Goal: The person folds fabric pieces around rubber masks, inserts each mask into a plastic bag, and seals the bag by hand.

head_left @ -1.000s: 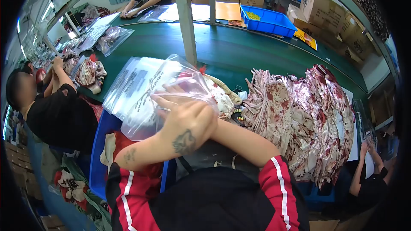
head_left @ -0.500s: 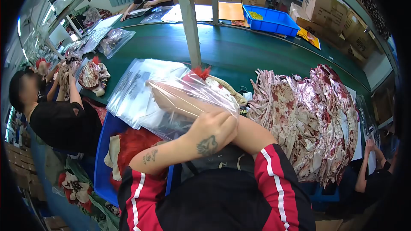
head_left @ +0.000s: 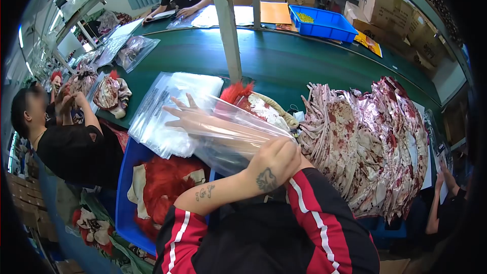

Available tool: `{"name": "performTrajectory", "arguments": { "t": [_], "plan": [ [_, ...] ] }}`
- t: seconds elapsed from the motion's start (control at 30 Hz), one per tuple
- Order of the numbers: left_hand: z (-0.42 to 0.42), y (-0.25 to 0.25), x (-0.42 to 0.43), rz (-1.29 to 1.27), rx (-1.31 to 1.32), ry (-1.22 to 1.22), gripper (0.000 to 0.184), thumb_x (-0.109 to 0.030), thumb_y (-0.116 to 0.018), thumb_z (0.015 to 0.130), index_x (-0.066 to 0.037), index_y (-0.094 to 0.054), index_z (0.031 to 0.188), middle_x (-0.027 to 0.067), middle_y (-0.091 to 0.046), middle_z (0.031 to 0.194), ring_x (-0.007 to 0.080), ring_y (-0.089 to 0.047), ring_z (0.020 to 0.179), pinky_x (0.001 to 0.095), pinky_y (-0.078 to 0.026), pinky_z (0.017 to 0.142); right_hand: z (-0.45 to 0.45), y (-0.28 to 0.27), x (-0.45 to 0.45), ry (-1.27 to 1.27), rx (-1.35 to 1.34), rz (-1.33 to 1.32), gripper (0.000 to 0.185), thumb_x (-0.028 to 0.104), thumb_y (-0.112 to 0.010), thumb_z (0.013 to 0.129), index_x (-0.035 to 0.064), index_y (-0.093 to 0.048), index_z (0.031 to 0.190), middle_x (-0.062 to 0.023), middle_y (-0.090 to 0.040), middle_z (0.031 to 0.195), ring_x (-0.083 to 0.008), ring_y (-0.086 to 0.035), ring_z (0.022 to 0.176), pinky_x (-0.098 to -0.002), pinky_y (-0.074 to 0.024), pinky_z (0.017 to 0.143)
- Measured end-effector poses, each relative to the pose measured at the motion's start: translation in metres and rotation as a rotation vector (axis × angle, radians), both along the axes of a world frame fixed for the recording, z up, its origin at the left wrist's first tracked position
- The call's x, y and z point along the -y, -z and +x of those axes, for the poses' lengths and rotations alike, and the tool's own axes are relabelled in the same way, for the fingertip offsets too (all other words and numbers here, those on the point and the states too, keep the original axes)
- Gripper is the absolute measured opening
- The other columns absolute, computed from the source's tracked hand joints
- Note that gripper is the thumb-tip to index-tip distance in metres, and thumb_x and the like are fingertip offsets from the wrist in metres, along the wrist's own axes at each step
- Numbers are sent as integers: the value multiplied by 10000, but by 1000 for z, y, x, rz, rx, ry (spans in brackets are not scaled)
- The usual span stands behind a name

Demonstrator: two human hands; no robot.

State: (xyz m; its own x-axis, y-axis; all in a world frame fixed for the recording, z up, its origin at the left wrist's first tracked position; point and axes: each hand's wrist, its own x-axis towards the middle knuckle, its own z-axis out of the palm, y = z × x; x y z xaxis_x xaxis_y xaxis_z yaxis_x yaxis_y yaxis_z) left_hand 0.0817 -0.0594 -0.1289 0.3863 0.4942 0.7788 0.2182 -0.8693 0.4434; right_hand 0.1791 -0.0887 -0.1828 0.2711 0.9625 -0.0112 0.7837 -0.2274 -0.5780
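Note:
My right arm reaches left inside a clear plastic bag (head_left: 228,129). Within it, my right hand (head_left: 185,115) is open, its fingers spread toward the closed end. My left hand (head_left: 278,161) crosses over and pinches the bag's mouth edge against my right forearm. Under the bag and to its left lies a stack of clear plastic bags (head_left: 152,122). Just beyond my right forearm rests a mask with red hair (head_left: 256,105), partly covered by the bag.
A heap of stained, wrinkled masks (head_left: 362,147) lies right. A blue bin (head_left: 124,208) with red-haired pieces stands at lower left. A metal post (head_left: 225,30) rises from the green table (head_left: 284,56). Co-workers sit left, across and right; a blue tray (head_left: 324,23) is at the back.
My right hand has opened from a curled shape to spread fingers inside the bag. My left hand has drawn the bag's edge rightward along my right forearm.

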Motion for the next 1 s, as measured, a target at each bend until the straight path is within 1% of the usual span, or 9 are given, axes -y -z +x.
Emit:
{"name": "performTrajectory", "arguments": {
  "t": [0.13,0.3,0.4,0.57,0.63,0.7,0.77,0.87,1.0],
  "plan": [
    [-24,-16,-8,-75,-28,-3,137,28,-648,780,-35,-526,770,79,-516,728,227,-455,570,339,-419,546,15,31,-10,-379,-429,-22,130,-70,-546,848,7,-629,911,-134,-675,940,-273,-596,826,-349,-510,792],
    [-59,-39,-13,-87,-214,-92,131,56,-623,736,-25,-544,801,75,-472,722,235,-447,596,351,-412,556,-191,44,-206,-1072,38,295,933,576,-747,756,207,-387,1534,-220,-269,1600,-493,-156,1486,-737,-66,1151],
    [-85,-70,-13,1,-597,-61,165,43,-611,749,11,-602,910,147,-497,939,268,-492,682,357,-442,610,-187,47,-204,-1173,229,201,975,583,-735,771,207,-313,1566,-243,-281,1585,-513,-164,1474,-756,-83,1135],
    [-109,-100,-12,120,-995,-363,320,-33,-620,811,53,-607,1119,217,-509,1155,331,-565,740,396,-482,642,-205,146,-238,-1157,364,629,736,501,-561,941,251,-281,1574,-184,-253,1619,-428,-284,1465,-751,-223,1089],
    [-113,-109,-12,59,-966,-582,375,-79,-621,840,62,-596,1186,205,-522,1246,336,-568,679,422,-479,609,-231,103,-290,-949,262,411,699,463,-533,956,220,-289,1563,-190,-294,1587,-410,-351,1407,-664,-285,1062],
    [-123,-114,-23,-78,-906,-798,266,-81,-626,841,34,-667,1077,158,-563,1226,318,-567,637,418,-479,602,-310,78,-298,-735,160,198,663,426,-504,970,189,-298,1553,-196,-335,1555,-391,-417,1348,-577,-348,1035],
    [-134,-128,-35,192,-1094,-888,169,-51,-616,840,-3,-709,972,123,-592,1189,286,-572,641,399,-478,602,-273,99,-240,-520,60,-5,628,388,-476,984,157,-306,1543,-202,-376,1523,-373,-484,1290,-490,-411,1008],
    [-141,-137,-39,206,-1051,-855,164,-24,-629,784,41,-692,921,157,-560,1231,232,-518,618,365,-454,538,-291,87,-215,-203,-88,-305,578,331,-433,1006,111,-318,1527,-211,-437,1475,-345,-584,1203,-360,-505,967],
    [-133,-150,-20,374,-905,-767,181,-31,-627,800,49,-692,950,138,-568,1247,219,-539,619,352,-458,530,-259,70,-217,-356,62,-212,480,278,-456,987,90,-465,1429,-242,-506,1371,-332,-613,1114,-314,-515,930]
  ]
}}
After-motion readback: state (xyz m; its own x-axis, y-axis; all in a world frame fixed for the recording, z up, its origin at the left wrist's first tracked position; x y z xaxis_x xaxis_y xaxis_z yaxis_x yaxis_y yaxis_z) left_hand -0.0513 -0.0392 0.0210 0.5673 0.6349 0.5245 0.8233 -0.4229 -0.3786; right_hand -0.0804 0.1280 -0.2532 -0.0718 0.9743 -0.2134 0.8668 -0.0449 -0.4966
